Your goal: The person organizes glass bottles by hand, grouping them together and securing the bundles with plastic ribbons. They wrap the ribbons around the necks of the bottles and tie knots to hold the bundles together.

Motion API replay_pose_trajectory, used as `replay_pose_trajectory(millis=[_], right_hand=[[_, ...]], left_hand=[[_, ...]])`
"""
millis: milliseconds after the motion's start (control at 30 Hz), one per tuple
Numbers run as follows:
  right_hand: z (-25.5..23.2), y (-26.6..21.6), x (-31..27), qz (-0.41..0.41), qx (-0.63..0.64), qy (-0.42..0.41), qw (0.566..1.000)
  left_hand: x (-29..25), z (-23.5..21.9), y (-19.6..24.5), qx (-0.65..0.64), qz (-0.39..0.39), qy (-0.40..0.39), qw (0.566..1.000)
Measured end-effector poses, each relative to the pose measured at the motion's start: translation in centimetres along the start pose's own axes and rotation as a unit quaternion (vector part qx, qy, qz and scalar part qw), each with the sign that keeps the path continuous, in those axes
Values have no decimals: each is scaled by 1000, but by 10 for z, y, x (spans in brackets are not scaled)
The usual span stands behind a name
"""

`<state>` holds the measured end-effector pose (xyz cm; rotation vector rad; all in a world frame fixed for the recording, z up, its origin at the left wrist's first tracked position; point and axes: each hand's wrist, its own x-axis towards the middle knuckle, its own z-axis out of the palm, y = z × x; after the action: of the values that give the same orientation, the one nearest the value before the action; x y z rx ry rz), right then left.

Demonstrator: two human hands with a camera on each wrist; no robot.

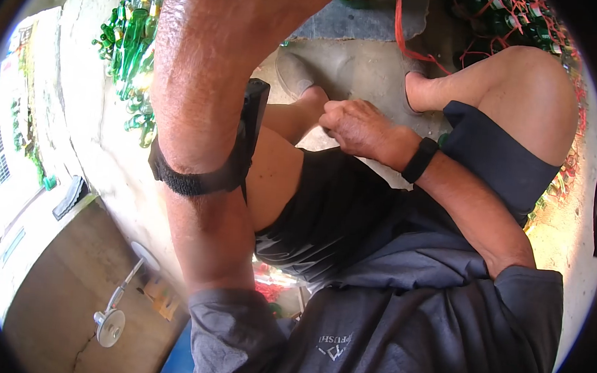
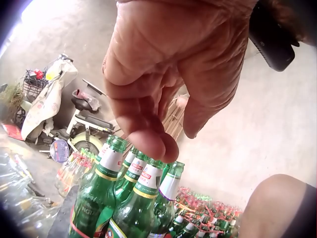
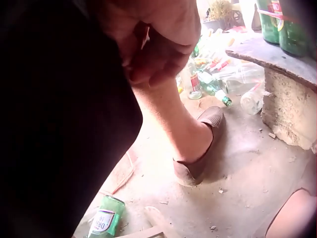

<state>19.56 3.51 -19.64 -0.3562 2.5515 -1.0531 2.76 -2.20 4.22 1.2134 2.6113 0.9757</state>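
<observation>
In the left wrist view my left hand (image 2: 163, 64) hangs over a cluster of green glass beer bottles (image 2: 133, 208) with white neck labels. Its fingers point down with a slight bend, and the fingertips overlap one bottle's mouth. The thumb stands apart on the right. In the head view only the strapped left arm (image 1: 208, 99) shows; the hand lies past the upper edge. My right hand (image 1: 363, 127) is over my lap near the shin, fingers curled in. From the right wrist it is shadowed, and I see no clear object in its fingers.
The bottles stand on a stone slab (image 1: 363, 19) with red plastic string (image 1: 399, 22) across it. Many green bottles (image 1: 133, 46) lie to the left, and loose clear ones are beside the slab. A broken green bottle (image 3: 108, 215) lies on the floor. A scooter (image 2: 86, 124) stands behind.
</observation>
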Motion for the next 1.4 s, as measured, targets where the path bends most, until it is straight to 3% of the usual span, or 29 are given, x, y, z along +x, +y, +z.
replay_pose_trajectory(millis=[100, 167, 200, 267, 300, 400, 467, 500, 600, 700, 767, 800, 900, 1167, 1233, 1267, 1300, 1333, 1367, 1400], right_hand=[[-6, 6, -3, 41, -32, 8, 999], [-10, 7, -5, 58, -50, 20, 997], [-11, 9, -8, 57, -64, 34, 996], [-13, 10, -11, 58, -80, 48, 994], [-14, 11, -12, 68, -94, 59, 991], [-26, 8, -14, 102, -114, 43, 987], [-33, 8, -15, 125, -123, 19, 984], [-34, 7, -18, 108, -122, 45, 986], [-34, 6, -22, 91, -94, 84, 988], [-37, 0, -24, 68, -56, 117, 989], [-44, -8, -24, 41, -50, 138, 988], [-49, -14, -25, 34, -45, 130, 990], [-74, -38, -30, 16, -41, 116, 992], [-182, -86, -81, -54, -106, 184, 976], [-202, -88, -101, 11, -71, 216, 974], [-211, -86, -110, 5, -75, 216, 974], [-220, -81, -120, 15, -143, 228, 963], [-225, -76, -130, 23, -211, 240, 947], [-228, -71, -138, 18, -214, 238, 947], [-230, -66, -146, 68, -186, 240, 950]], left_hand=[[-1, 4, 2, -26, -12, -24, 999], [-7, 23, 4, 112, 54, 87, 988], [-1, 16, 5, 112, 55, 87, 988], [14, -4, 7, -42, -73, -54, 995], [13, 0, 4, -43, -72, -54, 995], [-2, 14, -7, -21, -15, 5, 1000], [-12, 16, -4, 41, 117, 76, 989], [-12, 18, -4, 41, 119, 79, 989], [-5, 23, -14, -6, 105, 108, 989], [9, 13, -27, -45, 98, 73, 991], [9, 3, -11, -86, -55, 10, 995], [9, 1, -12, -83, -54, 19, 995], [3, -10, -16, -273, 15, 58, 960], [-60, -54, 5, -298, 6, 127, 946], [-80, -62, 8, -306, -1, 143, 941], [-89, -65, 9, -310, -3, 151, 939], [-98, -67, 9, -316, -5, 160, 935], [-109, -63, 9, -327, -54, 208, 920], [-124, -59, -1, -346, -81, 218, 909], [-141, -54, -13, -364, -109, 228, 897]])
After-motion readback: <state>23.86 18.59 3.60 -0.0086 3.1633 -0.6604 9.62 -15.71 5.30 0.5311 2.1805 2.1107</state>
